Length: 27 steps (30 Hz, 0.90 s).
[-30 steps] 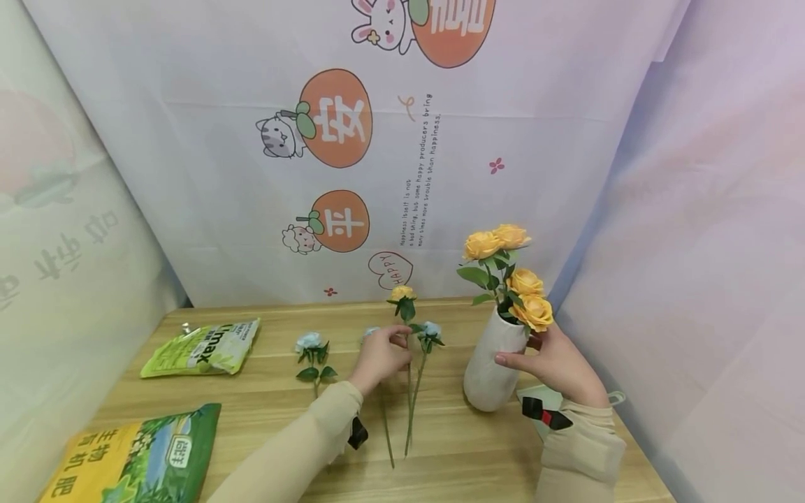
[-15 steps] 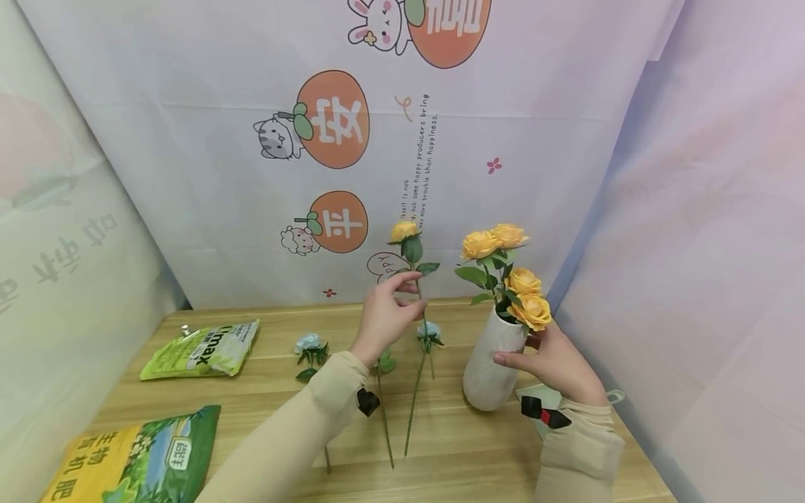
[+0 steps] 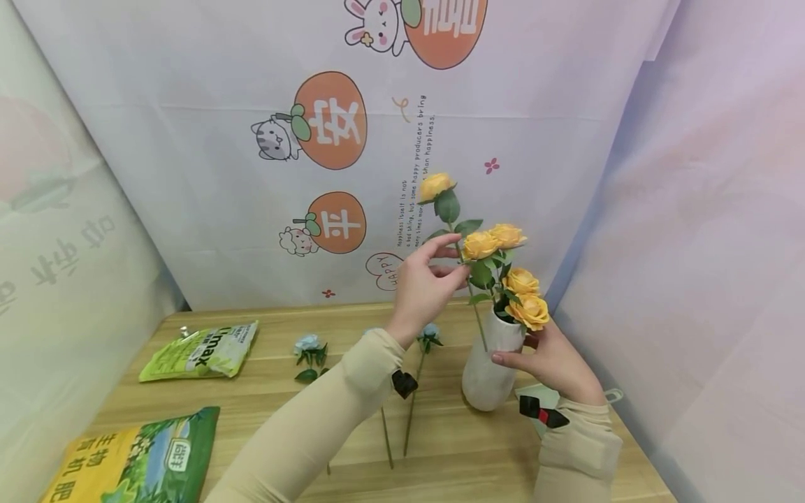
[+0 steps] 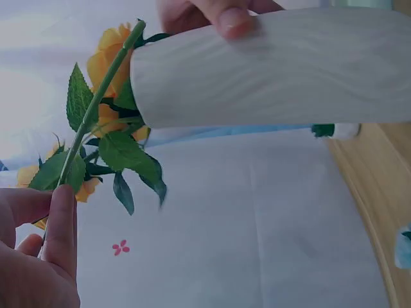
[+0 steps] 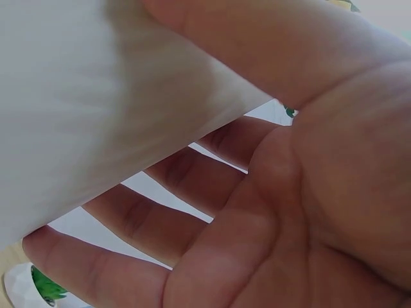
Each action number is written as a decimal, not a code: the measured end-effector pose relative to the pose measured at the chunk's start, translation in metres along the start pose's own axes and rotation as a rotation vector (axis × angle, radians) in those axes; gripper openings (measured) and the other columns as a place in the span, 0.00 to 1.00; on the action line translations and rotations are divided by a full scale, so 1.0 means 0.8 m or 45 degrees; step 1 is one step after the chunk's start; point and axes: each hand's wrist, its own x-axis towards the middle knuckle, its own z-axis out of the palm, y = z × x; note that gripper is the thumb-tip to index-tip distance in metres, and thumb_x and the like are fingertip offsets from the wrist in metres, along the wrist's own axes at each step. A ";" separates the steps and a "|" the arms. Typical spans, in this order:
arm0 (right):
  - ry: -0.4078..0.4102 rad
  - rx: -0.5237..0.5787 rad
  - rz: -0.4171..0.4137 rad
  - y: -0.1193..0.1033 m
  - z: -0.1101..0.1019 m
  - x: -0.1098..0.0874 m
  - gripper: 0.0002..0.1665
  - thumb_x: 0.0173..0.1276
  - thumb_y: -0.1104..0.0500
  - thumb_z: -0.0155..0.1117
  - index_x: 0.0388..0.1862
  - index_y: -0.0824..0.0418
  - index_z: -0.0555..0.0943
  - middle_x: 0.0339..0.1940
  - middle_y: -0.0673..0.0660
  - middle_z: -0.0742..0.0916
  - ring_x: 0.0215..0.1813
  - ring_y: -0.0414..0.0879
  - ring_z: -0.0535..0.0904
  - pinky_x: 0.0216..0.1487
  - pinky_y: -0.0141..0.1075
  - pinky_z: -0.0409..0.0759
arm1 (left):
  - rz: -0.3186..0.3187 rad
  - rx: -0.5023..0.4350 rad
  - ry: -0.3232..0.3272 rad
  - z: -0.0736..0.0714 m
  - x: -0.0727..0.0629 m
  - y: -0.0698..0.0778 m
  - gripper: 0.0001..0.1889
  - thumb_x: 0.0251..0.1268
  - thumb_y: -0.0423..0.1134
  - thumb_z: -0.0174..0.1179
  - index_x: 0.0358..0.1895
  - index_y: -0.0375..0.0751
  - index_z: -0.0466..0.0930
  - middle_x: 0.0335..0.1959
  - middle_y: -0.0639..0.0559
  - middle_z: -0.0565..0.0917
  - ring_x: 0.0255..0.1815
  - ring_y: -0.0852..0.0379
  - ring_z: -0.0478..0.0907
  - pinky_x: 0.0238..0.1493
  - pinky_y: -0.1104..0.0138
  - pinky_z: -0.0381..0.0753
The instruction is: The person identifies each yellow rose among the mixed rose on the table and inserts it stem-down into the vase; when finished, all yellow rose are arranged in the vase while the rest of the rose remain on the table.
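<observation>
My left hand (image 3: 426,285) pinches the stem of a single yellow rose (image 3: 436,187), raised beside the vase. Its stem slants downward, and the lower end overlaps the front of the white vase (image 3: 483,383). In the left wrist view that green stem (image 4: 96,99) crosses just outside the vase mouth. Several yellow roses (image 3: 528,311) stand in the vase, leaning right and back. Gripping the vase near its top is my right hand (image 3: 566,369), thumb in front and fingers behind. In the right wrist view, the fingers (image 5: 138,215) curve along the vase wall.
Blue roses lie on the wooden table, one at left (image 3: 307,344) and one nearer the vase (image 3: 430,332); another is mostly hidden by my left arm. A green pouch (image 3: 201,351) and a yellow-green bag (image 3: 135,457) lie at left. A pale green object (image 3: 539,397) sits behind the right wrist.
My left hand has lifted the yellow rose from the table and carried it up and right to the vase. The right hand and vase have stayed in place.
</observation>
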 end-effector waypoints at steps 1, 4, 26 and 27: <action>0.002 0.002 -0.002 0.000 0.000 0.000 0.62 0.68 0.54 0.83 0.89 0.58 0.53 0.79 0.66 0.72 0.72 0.69 0.76 0.62 0.58 0.84 | 0.008 -0.017 0.013 0.004 0.003 0.003 0.26 0.69 0.30 0.73 0.69 0.48 0.84 0.50 0.53 0.89 0.34 0.61 0.91 0.34 0.63 0.92; 0.006 -0.001 -0.008 0.002 0.001 0.001 0.62 0.67 0.53 0.83 0.89 0.58 0.54 0.79 0.66 0.71 0.73 0.70 0.75 0.64 0.61 0.83 | 0.040 -0.037 0.065 0.013 0.010 0.008 0.25 0.69 0.31 0.73 0.68 0.47 0.84 0.50 0.53 0.89 0.35 0.60 0.91 0.34 0.63 0.92; 0.027 0.012 -0.007 0.007 0.003 0.002 0.62 0.65 0.54 0.85 0.88 0.56 0.55 0.79 0.64 0.71 0.73 0.67 0.75 0.66 0.62 0.81 | 0.290 0.053 0.182 0.036 0.021 -0.008 0.25 0.68 0.25 0.72 0.67 0.40 0.83 0.54 0.43 0.89 0.41 0.56 0.92 0.43 0.68 0.91; 0.026 0.013 -0.009 0.007 0.002 0.002 0.62 0.66 0.54 0.85 0.88 0.56 0.55 0.79 0.64 0.71 0.73 0.67 0.75 0.66 0.62 0.81 | 0.302 0.057 0.167 0.038 0.019 -0.011 0.25 0.67 0.24 0.72 0.67 0.40 0.83 0.54 0.43 0.89 0.41 0.56 0.92 0.43 0.69 0.91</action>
